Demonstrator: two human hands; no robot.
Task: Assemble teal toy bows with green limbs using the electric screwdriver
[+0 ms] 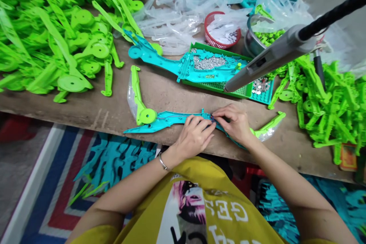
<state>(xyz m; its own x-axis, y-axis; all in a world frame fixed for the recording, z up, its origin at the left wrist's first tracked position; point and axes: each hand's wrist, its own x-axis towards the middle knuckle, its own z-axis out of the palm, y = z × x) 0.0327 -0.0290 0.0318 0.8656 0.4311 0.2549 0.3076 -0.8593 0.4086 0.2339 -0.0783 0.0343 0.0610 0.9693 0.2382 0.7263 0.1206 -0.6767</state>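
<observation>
A long blue plastic toy shell lies across the table's front, its inner side facing up with a thin wire running along it. A green blade arm with a round disc sits at its left end; another green blade arm sticks out at the right. My left hand grips the shell's middle with curled fingers. Close beside it, my right hand pinches at small dark wires in the shell; what exactly is between its fingertips is hidden. A second blue shell lies beyond, resting on a green tray.
The green tray bears silver screws. A grey electric screwdriver hangs over it. Behind stand a red basket and a metal bowl. Green parts heap up at left and right; clear plastic pieces lie behind.
</observation>
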